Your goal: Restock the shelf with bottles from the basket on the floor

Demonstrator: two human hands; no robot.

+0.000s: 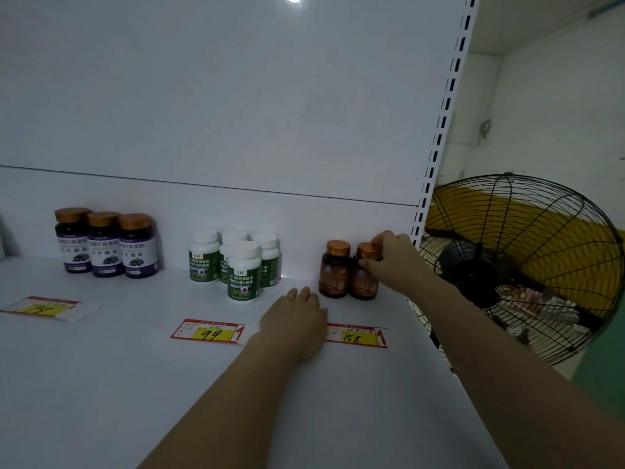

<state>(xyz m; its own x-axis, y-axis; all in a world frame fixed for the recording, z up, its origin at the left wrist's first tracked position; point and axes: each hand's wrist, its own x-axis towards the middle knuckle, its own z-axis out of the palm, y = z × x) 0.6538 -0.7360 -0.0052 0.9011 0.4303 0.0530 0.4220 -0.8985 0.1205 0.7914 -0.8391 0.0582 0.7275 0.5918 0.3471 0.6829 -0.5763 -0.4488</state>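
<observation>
White steel makes up the shelf (101,384) that stretches out ahead of the person, and the bottles stand along its back wall. Over at the shelf's far end the right hand (394,262) has its fingers curled round a brown bottle (376,241); only the copper-coloured cap pokes out above the knuckles, and I cannot tell whether it stands on the shelf yet. Touching that hand on its left are two more brown bottles (334,270) with the same caps, their labels too dim to read. Beyond the left hand (297,321), further left, four white bottles (244,272) with white lids and green labels in Chinese print stand huddled, one in front of three. Well away to the left, three dark bottles (105,245) with purple-and-white labels and copper caps stand side by side. The left hand lies palm down on the shelf, fingers straight and pressed together, holding nothing. Its right edge covers the end of a red-and-yellow price tag (358,336) reading 158; just left of its wrist a second tag (208,331) reads 99, and a third tag (44,308) far off to the left lies askew, its number unclear. Past the right hand, off the shelf's end, stands a black wire fan (527,262) with yellow blades.
</observation>
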